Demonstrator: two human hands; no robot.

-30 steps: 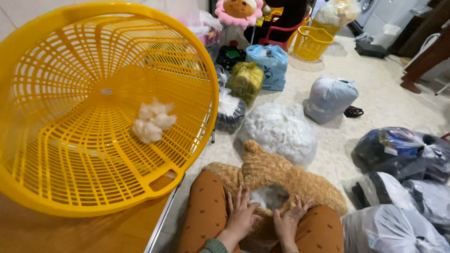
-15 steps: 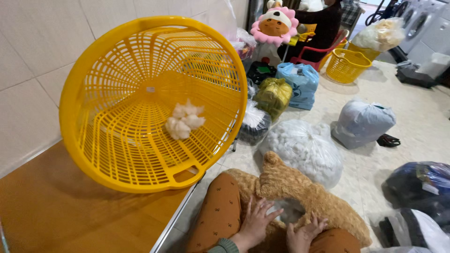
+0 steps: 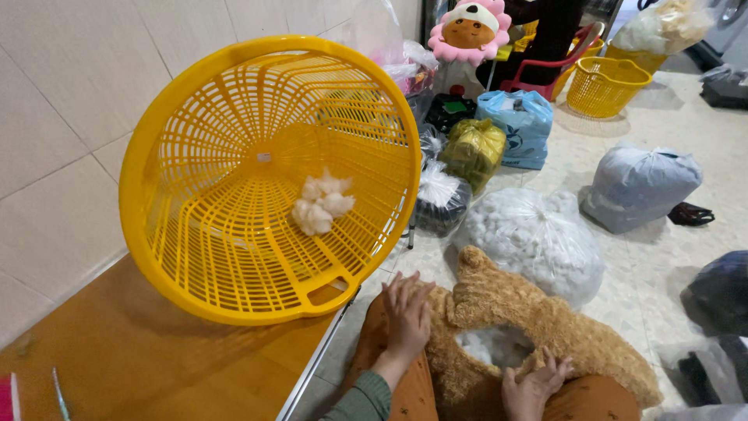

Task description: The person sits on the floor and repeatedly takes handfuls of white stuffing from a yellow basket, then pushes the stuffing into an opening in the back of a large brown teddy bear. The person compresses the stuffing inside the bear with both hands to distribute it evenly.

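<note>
the brown plush toy (image 3: 538, 327) lies on the person's lap at 5 o'clock, its white stuffing (image 3: 495, 347) showing. left hand (image 3: 407, 312) rests flat on it, fingers spread; right hand (image 3: 534, 386) grips its opening edge, fingers curled. a yellow basket (image 3: 265, 175) leans on the surface (image 3: 140, 366) at 10 o'clock.

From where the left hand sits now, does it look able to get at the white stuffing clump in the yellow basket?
Probably yes. The left hand rests on the brown plush toy, just below the rim of the yellow basket, which is tipped with its open mouth facing the person. Nothing lies between the hand and the stuffing clump.
</note>
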